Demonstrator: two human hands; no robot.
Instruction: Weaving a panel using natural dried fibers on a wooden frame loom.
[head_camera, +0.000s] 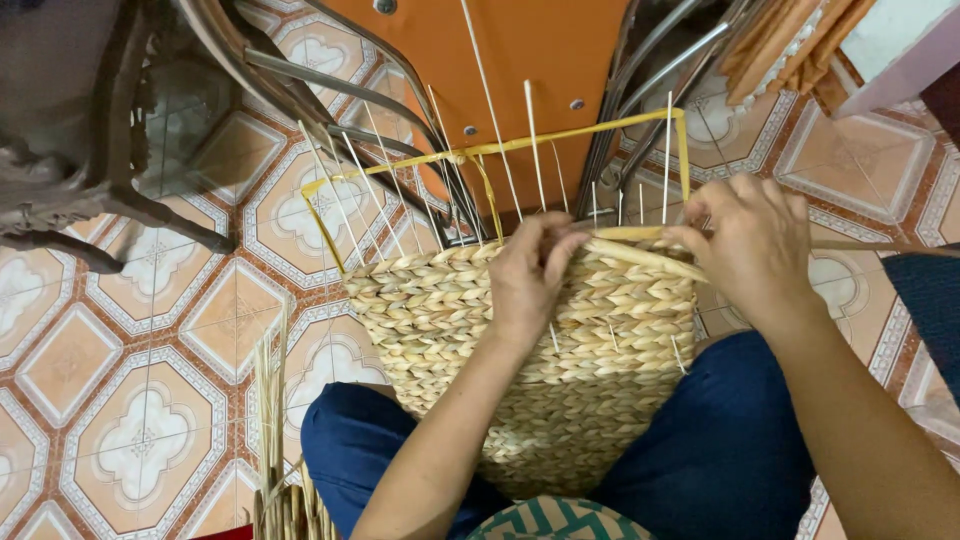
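A half-woven straw basket (440, 330) rests between my knees, its mouth turned away from me. Thin pale upright stakes (535, 150) stick out of its rim, and a yellow strip frame (580, 133) runs around them. My left hand (530, 275) presses on the rim at the middle, fingers closed on the weave. My right hand (750, 240) pinches a thick straw strand (645, 258) that runs along the rim from the right.
Patterned floor tiles (130, 360) lie all around. A metal chair with an orange seat (520, 50) stands just beyond the basket. A dark wooden furniture leg (90, 190) is at the left. Loose straw stalks (275, 460) stand by my left knee.
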